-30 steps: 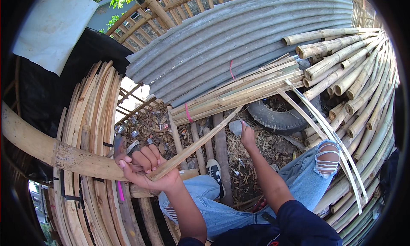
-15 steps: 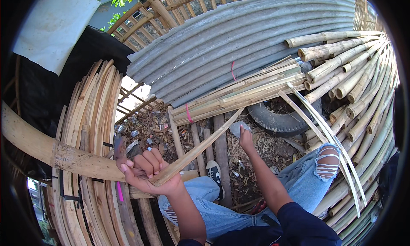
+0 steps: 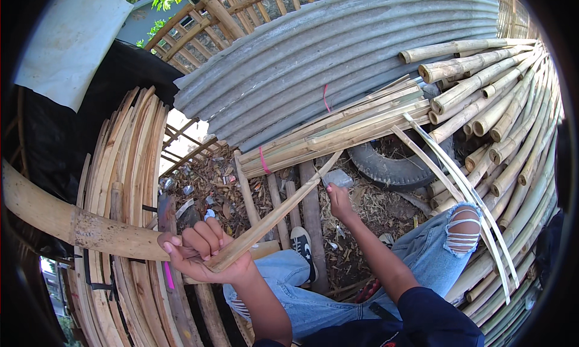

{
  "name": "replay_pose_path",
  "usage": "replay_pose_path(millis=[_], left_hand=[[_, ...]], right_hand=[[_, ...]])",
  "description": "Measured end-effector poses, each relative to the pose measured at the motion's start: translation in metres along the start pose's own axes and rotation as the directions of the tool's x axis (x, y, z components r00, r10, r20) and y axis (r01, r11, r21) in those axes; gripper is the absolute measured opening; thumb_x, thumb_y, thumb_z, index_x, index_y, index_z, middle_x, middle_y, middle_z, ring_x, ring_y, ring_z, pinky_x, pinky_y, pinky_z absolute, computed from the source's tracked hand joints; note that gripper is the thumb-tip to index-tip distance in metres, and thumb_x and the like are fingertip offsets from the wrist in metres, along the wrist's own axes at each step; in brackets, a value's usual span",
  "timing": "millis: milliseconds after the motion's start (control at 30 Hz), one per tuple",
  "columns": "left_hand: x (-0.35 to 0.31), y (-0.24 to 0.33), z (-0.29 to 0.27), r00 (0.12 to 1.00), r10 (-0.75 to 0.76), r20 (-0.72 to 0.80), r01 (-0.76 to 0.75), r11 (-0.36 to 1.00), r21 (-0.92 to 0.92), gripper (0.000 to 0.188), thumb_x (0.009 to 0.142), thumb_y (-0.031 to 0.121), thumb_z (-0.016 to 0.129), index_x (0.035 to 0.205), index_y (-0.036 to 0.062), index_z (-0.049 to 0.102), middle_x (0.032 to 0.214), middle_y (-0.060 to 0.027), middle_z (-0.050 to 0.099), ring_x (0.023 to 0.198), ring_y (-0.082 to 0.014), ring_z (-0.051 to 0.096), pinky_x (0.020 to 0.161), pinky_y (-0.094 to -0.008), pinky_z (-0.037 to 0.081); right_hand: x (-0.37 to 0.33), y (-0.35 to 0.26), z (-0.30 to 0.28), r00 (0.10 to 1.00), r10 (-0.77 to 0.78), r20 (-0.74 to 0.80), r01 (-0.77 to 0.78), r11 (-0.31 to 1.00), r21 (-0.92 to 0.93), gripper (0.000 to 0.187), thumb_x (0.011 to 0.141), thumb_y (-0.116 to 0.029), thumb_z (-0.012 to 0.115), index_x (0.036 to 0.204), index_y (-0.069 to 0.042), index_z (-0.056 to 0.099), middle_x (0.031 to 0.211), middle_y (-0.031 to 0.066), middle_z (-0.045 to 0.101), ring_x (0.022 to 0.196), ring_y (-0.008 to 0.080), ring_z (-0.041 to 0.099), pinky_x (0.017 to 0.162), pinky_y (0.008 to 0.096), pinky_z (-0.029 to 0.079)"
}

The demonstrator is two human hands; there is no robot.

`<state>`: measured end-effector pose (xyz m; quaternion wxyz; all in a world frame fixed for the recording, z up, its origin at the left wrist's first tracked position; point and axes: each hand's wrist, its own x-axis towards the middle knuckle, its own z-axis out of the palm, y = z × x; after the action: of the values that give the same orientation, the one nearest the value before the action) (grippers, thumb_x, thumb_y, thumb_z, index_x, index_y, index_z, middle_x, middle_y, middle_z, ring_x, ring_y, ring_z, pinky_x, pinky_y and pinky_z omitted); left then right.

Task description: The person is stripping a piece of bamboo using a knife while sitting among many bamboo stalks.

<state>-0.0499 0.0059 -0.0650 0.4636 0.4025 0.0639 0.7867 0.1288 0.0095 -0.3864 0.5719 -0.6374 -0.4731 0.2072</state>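
Observation:
My left hand (image 3: pixel 202 247) has its fingers curled in front of the end of a thick bamboo pole (image 3: pixel 99 232). A split bamboo strip (image 3: pixel 274 214) lies across its palm, slanting up and away to the right, and the hand closes on its near end. My right hand (image 3: pixel 341 202) is closed in a fist right of the strip's far part. Just beyond its knuckles shows a greyish, cloudy piece (image 3: pixel 338 178); whether the fist grips it I cannot tell.
Upright split bamboo slats (image 3: pixel 123 166) stand at the left. A tied strip bundle (image 3: pixel 338 133) lies before a corrugated sheet (image 3: pixel 350 45). An old tyre (image 3: pixel 392 172) sits beyond my right hand. Bamboo poles (image 3: pixel 512 106) are stacked at the right; two pale strips (image 3: pixel 464 190) lean near my knee.
My right fist has shifted slightly left and nearer to me, with the greyish piece now above its knuckles. The left hand has turned a little. A brown upright shape beside it no longer shows.

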Motion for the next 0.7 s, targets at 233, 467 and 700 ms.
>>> replay_pose_path(millis=[233,467,700], left_hand=[[-0.003,-0.008,0.010,0.996,-0.001,0.095,0.005,0.999,-0.041,0.021,0.101,0.026,0.035,0.086,0.0116,0.040,0.044,0.0024,0.028,0.038,-0.0072,0.022,0.039,-0.0215,0.024],[0.000,-0.006,0.002,0.997,0.023,0.072,-0.025,0.999,0.032,0.021,0.101,0.025,0.034,0.087,0.0111,0.040,0.044,0.0038,0.027,0.036,-0.0060,0.020,0.039,-0.0214,0.024],[0.000,-0.005,0.002,0.995,0.037,0.094,-0.038,0.999,0.008,0.021,0.101,0.026,0.033,0.088,0.0109,0.039,0.045,0.0035,0.027,0.037,-0.0063,0.021,0.039,-0.0220,0.022]], right_hand=[[0.009,0.182,-0.035,0.872,0.476,0.111,-0.326,0.736,-0.593,0.055,0.098,-0.041,0.031,0.109,0.006,0.059,0.087,0.0284,0.063,0.094,0.0467,0.058,0.084,0.0537,0.043],[0.011,0.123,-0.019,0.796,0.572,-0.198,-0.584,0.812,0.002,0.063,0.099,-0.041,0.028,0.073,0.007,0.060,0.080,0.0311,0.060,0.080,0.0464,0.060,0.072,0.0542,0.042],[0.005,0.107,0.008,0.857,0.500,-0.128,-0.516,0.829,-0.214,0.059,0.100,-0.038,0.026,0.090,0.008,0.061,0.085,0.0328,0.060,0.086,0.0471,0.059,0.076,0.0544,0.042]])
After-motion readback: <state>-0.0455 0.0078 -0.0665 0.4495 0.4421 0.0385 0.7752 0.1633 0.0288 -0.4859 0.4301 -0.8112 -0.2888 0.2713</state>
